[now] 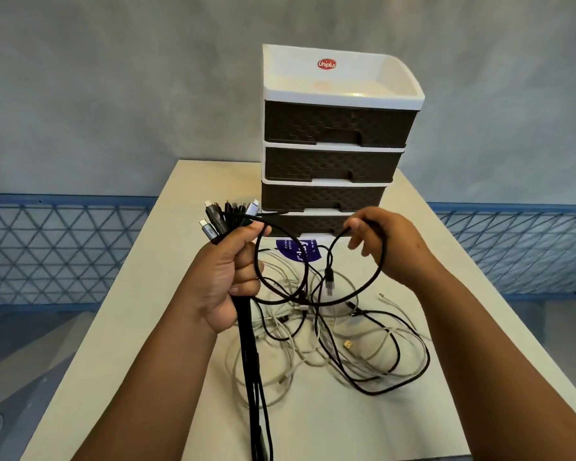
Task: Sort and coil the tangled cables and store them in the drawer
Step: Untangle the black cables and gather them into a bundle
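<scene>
Sorting step: left hand (pixel 226 277) grips gathered plugs (pixel 228 214); right hand (pixel 376 237) pinches a black cable (pixel 353 294). Next: coil it.

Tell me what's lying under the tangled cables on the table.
Under the tangled cables lies the beige table, and a purple sticker peeks out by the drawer unit. Its print is partly covered and unreadable.

Grey mottled wall (pixel 113 78), blue triangle-lattice railing (pixel 54 247), cream table (pixel 140 327)
</scene>
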